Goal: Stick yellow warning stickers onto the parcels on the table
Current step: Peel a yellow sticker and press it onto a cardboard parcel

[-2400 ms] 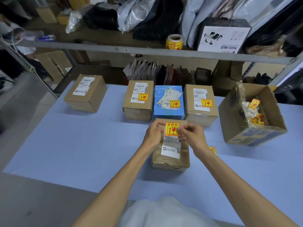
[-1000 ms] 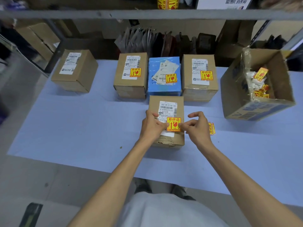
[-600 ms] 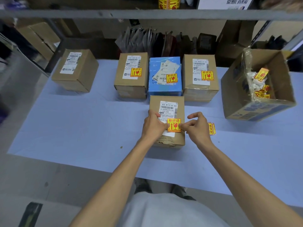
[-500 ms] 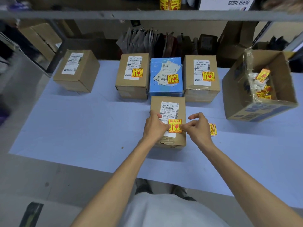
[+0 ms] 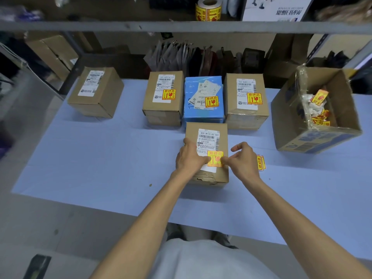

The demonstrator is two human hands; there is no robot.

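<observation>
Centre frame, our left hand (image 5: 190, 157) pinched the left edge of the sticker (image 5: 215, 159) and our right hand (image 5: 242, 161) its right edge, over the near end of the parcel (image 5: 192, 130) on the bench (image 5: 100, 158).

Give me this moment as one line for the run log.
step: applying yellow sticker to near parcel | left hand: fingertips on sticker's left edge | right hand: pinches right edge | pending: far-left parcel unstickered

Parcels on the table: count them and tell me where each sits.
5. Far-left parcel, alone; back row: left parcel, blue parcel, right parcel; front parcel, under the yellow sticker. Open carton at right not counted; none seems hidden.
</observation>
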